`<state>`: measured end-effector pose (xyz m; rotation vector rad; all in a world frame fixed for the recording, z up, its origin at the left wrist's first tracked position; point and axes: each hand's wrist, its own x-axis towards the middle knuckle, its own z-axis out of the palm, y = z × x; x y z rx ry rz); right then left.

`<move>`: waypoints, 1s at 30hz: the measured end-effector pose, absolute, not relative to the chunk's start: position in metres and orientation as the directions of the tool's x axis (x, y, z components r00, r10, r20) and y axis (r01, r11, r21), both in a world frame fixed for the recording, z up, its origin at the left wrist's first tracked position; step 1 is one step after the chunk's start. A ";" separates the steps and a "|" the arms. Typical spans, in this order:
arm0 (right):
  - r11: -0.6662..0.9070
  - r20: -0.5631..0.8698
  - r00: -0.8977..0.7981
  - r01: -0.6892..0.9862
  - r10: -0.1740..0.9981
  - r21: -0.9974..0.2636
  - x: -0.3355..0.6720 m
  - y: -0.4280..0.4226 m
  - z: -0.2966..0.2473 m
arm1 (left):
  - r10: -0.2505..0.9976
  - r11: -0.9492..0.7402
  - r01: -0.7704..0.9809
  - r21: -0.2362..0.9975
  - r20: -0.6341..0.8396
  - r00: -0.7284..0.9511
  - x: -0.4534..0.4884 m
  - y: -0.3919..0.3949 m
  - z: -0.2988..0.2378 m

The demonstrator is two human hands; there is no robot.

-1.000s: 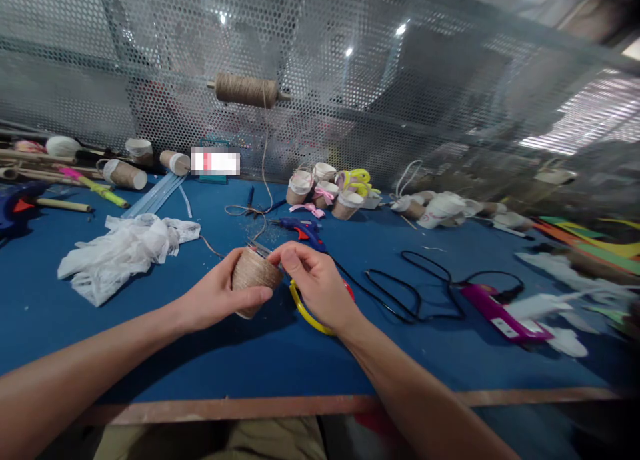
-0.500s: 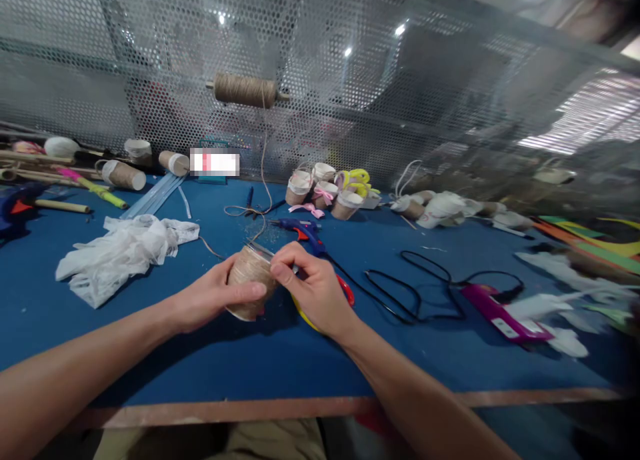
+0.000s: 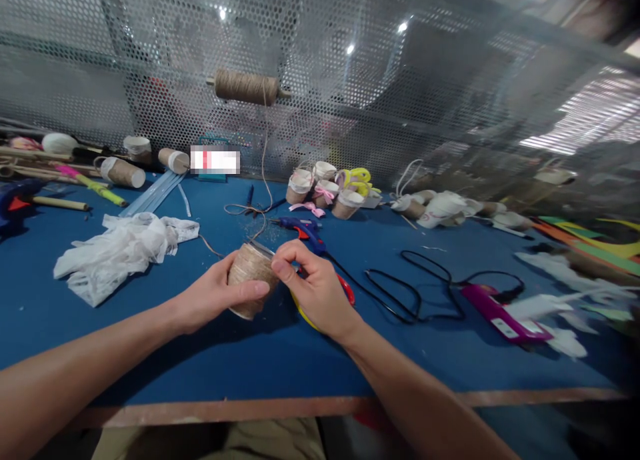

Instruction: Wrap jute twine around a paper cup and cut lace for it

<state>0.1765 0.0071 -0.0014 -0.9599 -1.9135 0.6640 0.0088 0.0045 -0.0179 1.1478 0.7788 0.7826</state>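
Observation:
My left hand [image 3: 215,293] is closed around a twine-wrapped cup [image 3: 250,273], which tilts above the blue table with its thumb across the front. My right hand [image 3: 315,287] is pinched shut at the cup's upper right edge. It holds a pair of scissors [image 3: 346,291] with red and yellow handles. Their grey blades lie along the cup's rim, and the middle part is hidden by my fingers. A strand of twine [image 3: 265,140] runs down from the spool [image 3: 246,87] and loops on the table behind the cup.
A blue glue gun [image 3: 305,230] lies just behind my right hand, its black cord trailing toward a purple power strip [image 3: 505,317]. Crumpled white lace [image 3: 125,250] is at left. Several small wrapped cups [image 3: 347,205] stand at the back, before a perforated metal panel [image 3: 320,67].
Both hands keep nearly the same place and grip. The cup has turned very slightly, and the view has shifted a little.

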 end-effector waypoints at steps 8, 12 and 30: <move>0.427 0.346 -0.332 0.212 0.877 -0.879 0.182 0.008 -0.002 | 0.769 0.337 -0.243 0.910 -0.117 0.629 0.007 0.006 -0.019; 0.418 0.344 -0.296 0.242 0.891 -0.875 0.179 0.006 0.001 | 0.760 0.345 -0.225 0.911 -0.131 0.637 0.007 0.005 -0.018; 0.627 0.511 -0.364 0.414 0.778 -0.660 0.173 0.004 -0.002 | 0.918 -0.226 0.244 0.943 0.123 0.377 0.008 0.003 -0.023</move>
